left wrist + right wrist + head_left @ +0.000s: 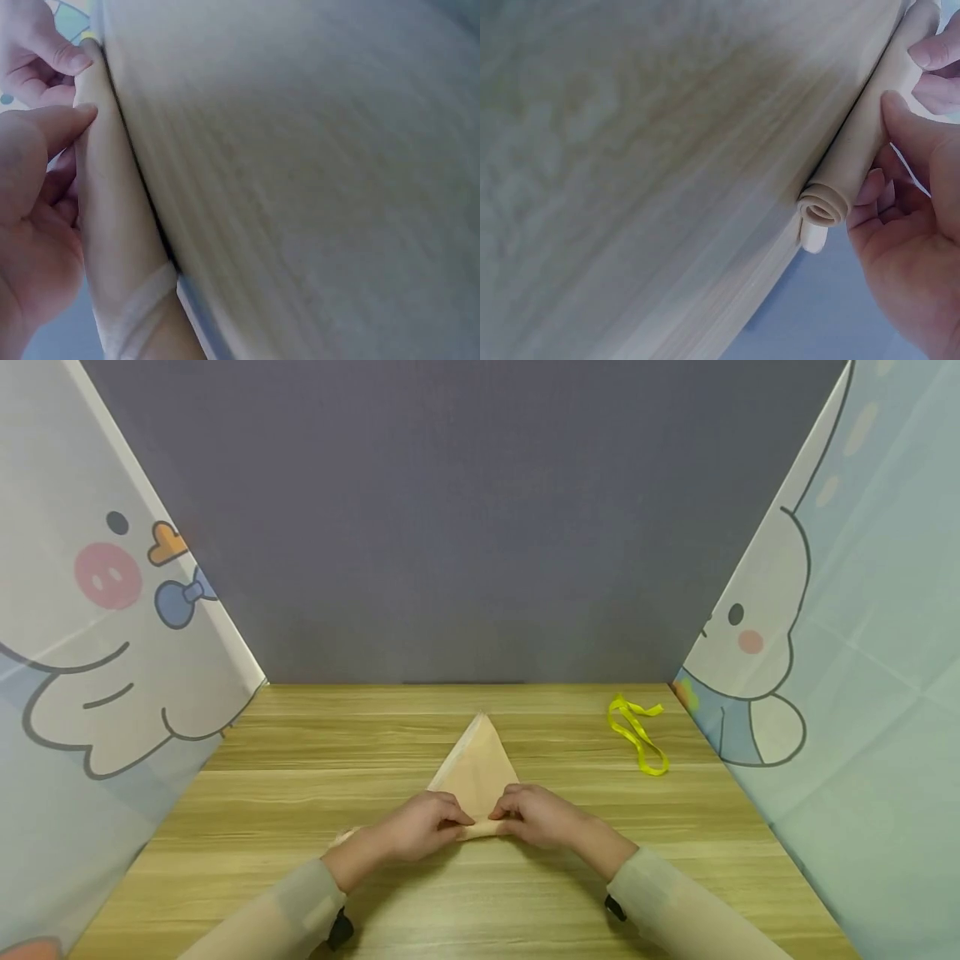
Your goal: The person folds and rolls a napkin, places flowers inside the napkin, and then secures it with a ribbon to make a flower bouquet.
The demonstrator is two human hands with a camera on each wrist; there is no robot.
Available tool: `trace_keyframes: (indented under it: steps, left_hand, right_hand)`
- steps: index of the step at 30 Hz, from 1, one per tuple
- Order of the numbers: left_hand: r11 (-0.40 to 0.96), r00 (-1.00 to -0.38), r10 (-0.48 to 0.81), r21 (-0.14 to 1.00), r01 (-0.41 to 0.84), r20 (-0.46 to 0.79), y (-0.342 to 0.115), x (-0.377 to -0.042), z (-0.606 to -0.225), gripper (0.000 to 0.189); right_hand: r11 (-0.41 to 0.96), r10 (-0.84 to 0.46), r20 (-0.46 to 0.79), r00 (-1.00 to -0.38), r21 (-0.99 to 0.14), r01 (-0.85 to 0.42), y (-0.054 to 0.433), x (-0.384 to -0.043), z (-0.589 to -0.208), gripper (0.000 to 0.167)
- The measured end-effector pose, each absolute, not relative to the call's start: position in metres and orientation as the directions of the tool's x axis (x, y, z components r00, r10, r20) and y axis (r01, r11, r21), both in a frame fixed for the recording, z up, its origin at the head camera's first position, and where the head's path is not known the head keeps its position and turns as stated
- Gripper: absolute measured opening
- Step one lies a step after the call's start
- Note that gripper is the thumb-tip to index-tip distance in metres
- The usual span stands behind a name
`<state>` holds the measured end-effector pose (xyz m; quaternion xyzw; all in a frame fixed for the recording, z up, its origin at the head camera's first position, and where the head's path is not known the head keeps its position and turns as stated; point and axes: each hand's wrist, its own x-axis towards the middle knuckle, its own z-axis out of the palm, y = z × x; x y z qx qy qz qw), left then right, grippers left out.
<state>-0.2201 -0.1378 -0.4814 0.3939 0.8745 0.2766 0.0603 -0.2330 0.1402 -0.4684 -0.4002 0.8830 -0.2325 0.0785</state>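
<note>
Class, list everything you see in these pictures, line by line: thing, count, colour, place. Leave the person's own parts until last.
Partly rolled sheet: 1, beige, on the table, its near edge rolled up between both hands
Ribbon: 1, yellow, on the table's far right
Wood-grain table: 1, yellowish-brown, beneath the sheet
Back panel: 1, dark grey, behind the table
Cartoon-printed side panels: 2, pale blue and white, left and right of the table
Black objects: 2, black, by the sleeve cuffs
Sleeves: 2, pale beige, on the forearms
Left hand: 1, pinching the roll
Right hand: 1, pinching the roll
</note>
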Motion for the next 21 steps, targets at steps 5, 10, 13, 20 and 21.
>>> trace_keyframes:
  steps: [5,10,13,20,21]
  left_hand:
    - [0.534,-0.743,0.667,0.659,0.530,0.058,-0.1405,-0.2188,-0.4813,0.018]
    - [0.529,-0.758,0.649,0.676,0.512,0.066,-0.1400,-0.2202,-0.4834,0.018]
    - [0.521,-0.751,0.655,0.668,0.531,0.085,-0.1387,-0.2207,-0.4836,0.016]
    - [0.532,-0.719,0.677,0.570,0.626,0.158,-0.1372,-0.2187,-0.4847,0.008]
    - [0.544,-0.716,0.679,0.541,0.641,0.165,-0.1365,-0.2177,-0.4839,0.008]
  right_hand:
    - [0.581,-0.741,0.035,-0.670,-0.467,-0.667,0.1405,-0.2325,-0.4683,0.010]
    - [0.589,-0.738,0.016,-0.674,-0.472,-0.656,0.1396,-0.2323,-0.4667,0.011]
    - [0.594,-0.736,0.011,-0.677,-0.469,-0.653,0.1387,-0.2325,-0.4665,0.010]
    - [0.597,-0.731,0.013,-0.682,-0.472,-0.649,0.1371,-0.2315,-0.4657,0.010]
    - [0.598,-0.731,0.015,-0.683,-0.469,-0.650,0.1366,-0.2314,-0.4657,0.010]
